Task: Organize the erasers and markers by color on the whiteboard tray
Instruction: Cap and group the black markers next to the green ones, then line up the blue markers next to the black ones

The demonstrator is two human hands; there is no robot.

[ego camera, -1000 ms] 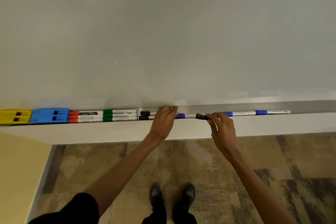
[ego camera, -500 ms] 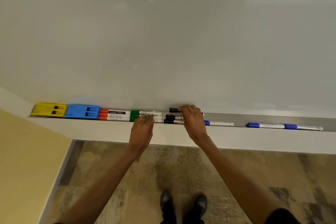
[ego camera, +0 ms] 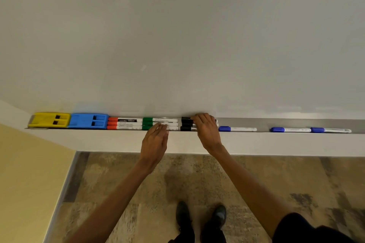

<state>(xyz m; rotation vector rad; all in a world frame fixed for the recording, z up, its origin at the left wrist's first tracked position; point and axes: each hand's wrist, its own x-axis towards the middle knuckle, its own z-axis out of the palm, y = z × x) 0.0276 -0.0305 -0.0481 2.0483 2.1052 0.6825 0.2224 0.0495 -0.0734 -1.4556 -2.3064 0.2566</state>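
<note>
Along the grey whiteboard tray (ego camera: 262,123) lie, from the left, a yellow eraser (ego camera: 49,119), a blue eraser (ego camera: 88,121), three red-capped markers (ego camera: 124,123), three green-capped markers (ego camera: 160,122) and three black-capped markers (ego camera: 186,123). My right hand (ego camera: 206,128) lies over the black markers' barrels with fingers curled on them; only their caps show. My left hand (ego camera: 156,140) hovers flat, fingertips at the front green marker, holding nothing. Three blue-capped markers (ego camera: 237,129) (ego camera: 290,129) (ego camera: 330,130) lie apart in a line further right.
The whiteboard (ego camera: 177,35) fills the view above the tray. A pale ledge (ego camera: 276,144) runs under the tray. A yellow wall (ego camera: 29,173) stands at the left. My shoes (ego camera: 201,215) rest on the patterned floor below.
My right hand carried a black marker leftward and set it with the other two black ones. My left hand left the black markers and moved to the green ones. The view shifted right.
</note>
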